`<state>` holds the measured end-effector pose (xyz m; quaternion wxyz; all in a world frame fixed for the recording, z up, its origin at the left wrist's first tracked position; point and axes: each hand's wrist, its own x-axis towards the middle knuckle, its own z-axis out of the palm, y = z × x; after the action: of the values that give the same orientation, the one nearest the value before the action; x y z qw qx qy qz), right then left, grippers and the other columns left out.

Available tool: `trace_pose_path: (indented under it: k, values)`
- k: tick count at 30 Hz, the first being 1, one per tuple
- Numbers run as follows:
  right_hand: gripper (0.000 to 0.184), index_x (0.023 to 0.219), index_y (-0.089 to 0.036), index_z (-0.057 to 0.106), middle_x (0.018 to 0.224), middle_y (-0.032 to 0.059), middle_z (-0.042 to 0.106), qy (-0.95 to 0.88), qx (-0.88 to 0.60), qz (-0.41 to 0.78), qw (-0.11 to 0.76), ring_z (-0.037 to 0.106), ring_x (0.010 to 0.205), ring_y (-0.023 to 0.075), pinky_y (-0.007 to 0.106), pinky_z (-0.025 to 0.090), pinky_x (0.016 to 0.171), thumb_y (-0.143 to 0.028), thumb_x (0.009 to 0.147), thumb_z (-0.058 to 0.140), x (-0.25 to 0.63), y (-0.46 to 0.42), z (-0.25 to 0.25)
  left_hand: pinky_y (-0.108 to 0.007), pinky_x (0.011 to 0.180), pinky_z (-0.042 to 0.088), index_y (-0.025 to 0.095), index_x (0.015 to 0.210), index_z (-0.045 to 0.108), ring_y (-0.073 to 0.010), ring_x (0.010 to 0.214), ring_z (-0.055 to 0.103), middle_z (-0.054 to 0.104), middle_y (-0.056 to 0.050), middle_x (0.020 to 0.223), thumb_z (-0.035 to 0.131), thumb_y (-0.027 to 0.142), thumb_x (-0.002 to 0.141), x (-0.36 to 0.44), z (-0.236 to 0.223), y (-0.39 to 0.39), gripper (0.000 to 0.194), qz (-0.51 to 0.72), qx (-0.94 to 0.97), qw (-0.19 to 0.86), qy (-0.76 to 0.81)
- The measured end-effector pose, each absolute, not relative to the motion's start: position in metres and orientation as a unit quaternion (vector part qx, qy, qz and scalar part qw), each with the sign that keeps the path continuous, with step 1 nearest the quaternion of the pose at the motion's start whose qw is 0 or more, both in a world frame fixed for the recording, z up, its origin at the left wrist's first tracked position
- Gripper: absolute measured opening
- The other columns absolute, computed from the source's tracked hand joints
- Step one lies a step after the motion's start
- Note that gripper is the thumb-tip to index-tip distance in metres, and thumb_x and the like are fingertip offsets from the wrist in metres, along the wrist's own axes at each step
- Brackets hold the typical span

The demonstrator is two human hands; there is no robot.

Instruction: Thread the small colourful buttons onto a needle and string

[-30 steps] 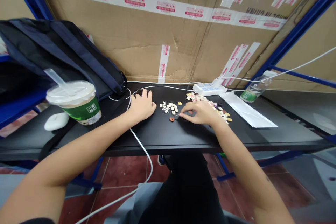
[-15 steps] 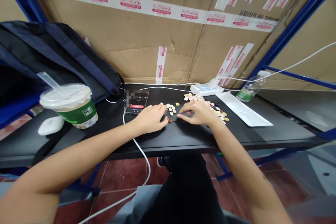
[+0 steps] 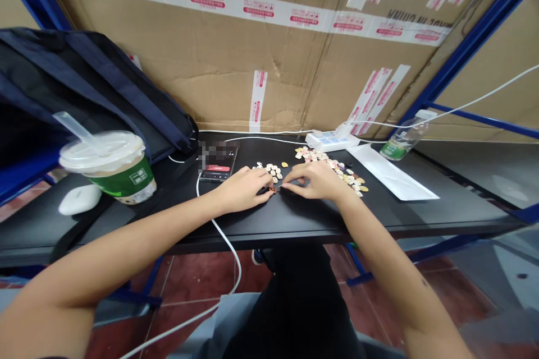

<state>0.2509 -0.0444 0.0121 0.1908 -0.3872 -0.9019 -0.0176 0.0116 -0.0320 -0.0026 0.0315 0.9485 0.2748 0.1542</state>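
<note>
My left hand point(image 3: 248, 188) is closed in a pinch on a small reddish-brown button point(image 3: 273, 190), just above the black tabletop. Opposite it, my right hand point(image 3: 314, 179) also pinches, with thumb and forefinger together on a thin strand that points toward the brown button. Whether the strand is wire, thread or a needle is too fine to tell, as is whether it passes through the button. Behind my left fingers lies a small group of cream buttons point(image 3: 273, 170), with one yellow button point(image 3: 284, 164) apart. A larger heap of mixed buttons point(image 3: 309, 155) is partly hidden by my right hand.
A phone point(image 3: 218, 162) lies left of the buttons. Farther left stand a lidded drink cup point(image 3: 122, 171), a white earbud case point(image 3: 80, 199) and a backpack point(image 3: 126, 90). At the right are a power strip point(image 3: 330, 141), a white packet point(image 3: 391, 174) and a bottle point(image 3: 404, 137).
My left fingers have closed on the brown button, which lay on the table beside them before. My right hand has shifted slightly left, bringing the strand close to it.
</note>
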Motion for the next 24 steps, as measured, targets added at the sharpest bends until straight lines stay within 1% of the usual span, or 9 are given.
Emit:
trace_pose_path:
  k: [4,7,9,12,15,18,21,24]
  values:
    - [0.018,0.088,-0.025,0.077,0.07,-0.001,0.067,-0.901,-0.394,-0.038,0.178,0.054,0.059,0.0104,0.025,0.029,0.057,-0.033,0.089,0.061,0.249,-0.046,0.013,-0.032,0.087,0.043,0.018,0.097,0.062,-0.0183,0.094,0.062,0.066,-0.004,0.1,0.052,0.029,0.096,0.013,-0.004,-0.027,0.014,0.154,0.948,0.07,0.269]
    - [0.019,0.088,-0.025,0.077,0.073,-0.001,0.07,-0.9,-0.398,-0.059,0.171,0.056,0.06,0.0108,0.026,0.028,0.057,-0.035,0.09,0.061,0.249,-0.047,0.013,-0.029,0.083,0.046,0.018,0.096,0.063,-0.0167,0.088,0.061,0.065,-0.004,0.095,0.055,0.021,0.092,0.013,-0.005,-0.023,0.01,0.159,0.948,0.11,0.252]
    - [0.019,0.087,-0.026,0.077,0.075,-0.0012,0.071,-0.898,-0.398,-0.075,0.171,0.057,0.06,0.011,0.026,0.028,0.057,-0.036,0.089,0.061,0.249,-0.047,0.013,-0.028,0.081,0.047,0.018,0.096,0.063,-0.0164,0.086,0.061,0.065,-0.004,0.095,0.057,0.018,0.089,0.012,-0.005,-0.021,0.01,0.162,0.947,0.121,0.249]
    - [0.02,0.088,-0.026,0.077,0.075,-0.0012,0.072,-0.894,-0.398,-0.097,0.178,0.057,0.061,0.0114,0.027,0.029,0.057,-0.037,0.09,0.06,0.252,-0.045,0.011,-0.03,0.084,0.046,0.017,0.093,0.062,-0.0169,0.085,0.061,0.064,-0.003,0.093,0.057,0.02,0.087,0.011,-0.004,-0.022,0.008,0.162,0.945,0.091,0.268]
    - [0.023,0.09,-0.027,0.077,0.076,-0.0007,0.072,-0.886,-0.408,-0.113,0.189,0.059,0.063,0.0123,0.027,0.03,0.059,-0.04,0.092,0.057,0.255,-0.041,0.008,-0.033,0.085,0.045,0.016,0.091,0.061,-0.0183,0.087,0.062,0.064,-0.004,0.093,0.053,0.022,0.09,0.011,-0.002,-0.025,0.01,0.159,0.94,0.039,0.299]
    - [0.026,0.091,-0.026,0.077,0.078,0.0008,0.072,-0.865,-0.439,-0.141,0.199,0.061,0.069,0.0147,0.028,0.032,0.061,-0.041,0.093,0.055,0.26,-0.036,0.005,-0.033,0.084,0.046,0.015,0.092,0.06,-0.0188,0.088,0.062,0.063,-0.006,0.094,0.049,0.021,0.091,0.011,-0.001,-0.026,0.012,0.157,0.937,0.008,0.314]
    - [0.026,0.093,-0.026,0.076,0.086,0.0025,0.074,-0.833,-0.48,-0.178,0.21,0.064,0.074,0.017,0.029,0.033,0.061,-0.038,0.093,0.053,0.267,-0.031,0.002,-0.033,0.084,0.046,0.016,0.095,0.058,-0.0182,0.087,0.062,0.062,-0.006,0.097,0.046,0.019,0.092,0.01,-0.002,-0.025,0.012,0.157,0.937,-0.012,0.311]
    - [0.023,0.092,-0.025,0.074,0.089,0.003,0.074,-0.808,-0.515,-0.196,0.209,0.064,0.074,0.0174,0.029,0.032,0.059,-0.032,0.092,0.053,0.273,-0.025,-0.001,-0.032,0.084,0.046,0.017,0.097,0.056,-0.0179,0.087,0.062,0.062,-0.005,0.096,0.044,0.018,0.092,0.01,-0.003,-0.024,0.013,0.167,0.938,-0.009,0.304]
